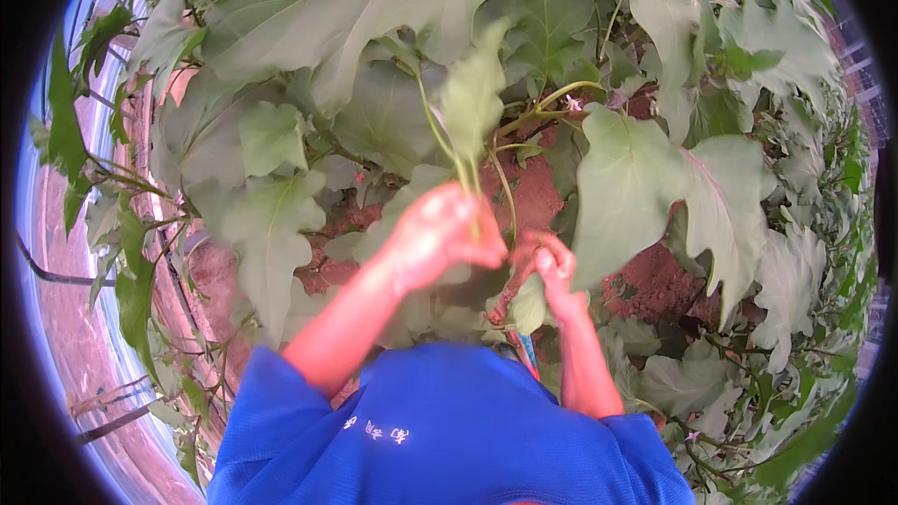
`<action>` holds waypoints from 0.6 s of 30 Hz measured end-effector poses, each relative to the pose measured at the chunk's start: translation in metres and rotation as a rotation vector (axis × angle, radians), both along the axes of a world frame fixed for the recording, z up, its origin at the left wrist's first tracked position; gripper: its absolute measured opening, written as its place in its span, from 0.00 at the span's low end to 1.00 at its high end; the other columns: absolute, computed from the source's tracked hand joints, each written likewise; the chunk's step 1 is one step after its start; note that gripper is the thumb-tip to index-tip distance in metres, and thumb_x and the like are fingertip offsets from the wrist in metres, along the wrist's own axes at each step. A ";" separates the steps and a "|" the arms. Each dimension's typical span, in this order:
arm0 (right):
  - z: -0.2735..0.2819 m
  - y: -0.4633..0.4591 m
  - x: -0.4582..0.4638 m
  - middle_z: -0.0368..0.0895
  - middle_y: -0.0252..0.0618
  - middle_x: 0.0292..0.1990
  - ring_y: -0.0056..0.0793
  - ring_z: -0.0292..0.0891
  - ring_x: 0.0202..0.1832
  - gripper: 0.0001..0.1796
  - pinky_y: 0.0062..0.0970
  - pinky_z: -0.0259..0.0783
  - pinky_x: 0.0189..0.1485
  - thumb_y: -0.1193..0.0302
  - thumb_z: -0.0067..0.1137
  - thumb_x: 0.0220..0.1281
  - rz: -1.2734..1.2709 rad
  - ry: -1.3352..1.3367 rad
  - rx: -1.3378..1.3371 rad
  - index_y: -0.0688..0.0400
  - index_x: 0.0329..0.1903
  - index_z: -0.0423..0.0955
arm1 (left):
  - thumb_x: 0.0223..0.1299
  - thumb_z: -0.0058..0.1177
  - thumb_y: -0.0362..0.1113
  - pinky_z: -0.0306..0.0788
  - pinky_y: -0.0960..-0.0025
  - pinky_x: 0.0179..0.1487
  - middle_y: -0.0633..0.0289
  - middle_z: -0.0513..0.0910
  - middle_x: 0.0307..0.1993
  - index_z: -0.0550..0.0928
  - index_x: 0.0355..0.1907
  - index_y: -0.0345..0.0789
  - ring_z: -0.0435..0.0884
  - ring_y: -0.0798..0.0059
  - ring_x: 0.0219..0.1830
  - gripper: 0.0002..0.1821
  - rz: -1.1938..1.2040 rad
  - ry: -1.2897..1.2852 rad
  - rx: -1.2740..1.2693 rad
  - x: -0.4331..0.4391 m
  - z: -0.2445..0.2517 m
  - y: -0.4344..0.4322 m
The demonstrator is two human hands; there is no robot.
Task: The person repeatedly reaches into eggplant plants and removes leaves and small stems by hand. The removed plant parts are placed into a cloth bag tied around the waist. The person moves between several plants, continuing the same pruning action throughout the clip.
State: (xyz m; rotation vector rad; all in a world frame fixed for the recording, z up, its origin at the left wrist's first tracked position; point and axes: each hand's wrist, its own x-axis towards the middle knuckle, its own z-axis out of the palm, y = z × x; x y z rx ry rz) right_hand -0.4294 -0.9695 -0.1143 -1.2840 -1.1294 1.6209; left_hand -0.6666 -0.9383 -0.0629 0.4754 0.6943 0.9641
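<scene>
In front of my chest, my left hand (pixel 449 231) is closed around the stalk of a plucked-looking green shoot (pixel 473 105). Its blurred leaf points up and away from me. My right hand (pixel 558 270) is just to the right and lower, with fingers curled and thumb bent. A thin green stem (pixel 506 189) runs down to its fingertips, but whether they pinch it is unclear. Beside the right wrist hangs a small leaf (pixel 530 305). Around both hands grow what look like eggplant plants with broad lobed leaves (pixel 631 182) and a pale purple flower (pixel 573 104).
A very large leaf (pixel 358 7) arches over the area beyond my hands. Reddish soil (pixel 530 189) shows between stems. Clear plastic sheeting (pixel 77 238) and dark rods (pixel 116 424) line the left side. Dense foliage (pixel 807 175) extends along the right.
</scene>
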 end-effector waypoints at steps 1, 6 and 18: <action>0.022 0.005 -0.005 0.85 0.42 0.38 0.27 0.80 0.37 0.40 0.29 0.75 0.46 0.45 0.65 0.60 0.048 0.097 0.073 0.64 0.62 0.69 | 0.74 0.48 0.40 0.83 0.62 0.45 0.57 0.80 0.36 0.74 0.50 0.35 0.84 0.63 0.41 0.12 -0.076 0.036 0.062 0.011 -0.002 -0.033; 0.053 -0.009 -0.043 0.86 0.41 0.41 0.28 0.82 0.43 0.14 0.29 0.76 0.49 0.67 0.63 0.66 0.530 -0.139 0.132 0.63 0.48 0.80 | 0.68 0.49 0.33 0.71 0.66 0.58 0.55 0.83 0.50 0.78 0.56 0.31 0.79 0.65 0.53 0.17 -0.571 0.473 0.351 0.020 -0.113 -0.132; -0.116 -0.134 -0.106 0.82 0.51 0.49 0.49 0.78 0.55 0.16 0.45 0.72 0.58 0.68 0.47 0.68 1.628 -0.919 0.112 0.60 0.50 0.78 | 0.66 0.45 0.32 0.67 0.64 0.65 0.53 0.77 0.62 0.72 0.66 0.34 0.75 0.62 0.62 0.25 -0.968 0.496 0.306 -0.098 -0.183 -0.215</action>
